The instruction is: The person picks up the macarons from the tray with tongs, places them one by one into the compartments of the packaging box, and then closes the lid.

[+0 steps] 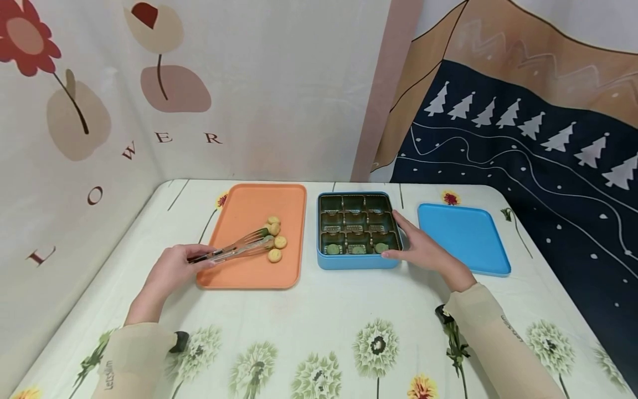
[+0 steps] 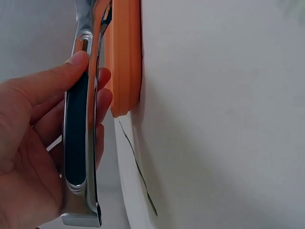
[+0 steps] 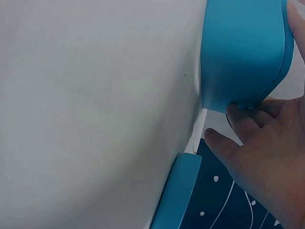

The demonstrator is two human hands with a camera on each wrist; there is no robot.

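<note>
Metal tongs (image 2: pixel 76 129) with dark inlays on the handle are held between the thumb and fingers of my left hand (image 1: pixel 171 271). Their tips reach over the orange tray (image 1: pixel 249 205), where something green shows at the ends; whether it is gripped is unclear. Several small round yellow cookies (image 1: pixel 274 255) lie around the tips. My right hand (image 1: pixel 423 249) rests against the right side of the blue box (image 1: pixel 356 262), thumb at the front corner and fingers spread along the wall. Inside, a dark divided insert (image 1: pixel 354 213) has green cookies (image 1: pixel 358 250) in its three front compartments.
A flat blue lid (image 1: pixel 463 238) lies to the right of the box, behind my right forearm. The table has a white flower-print cloth (image 1: pixel 299 327). Printed curtains (image 1: pixel 279 88) hang behind and beside the table.
</note>
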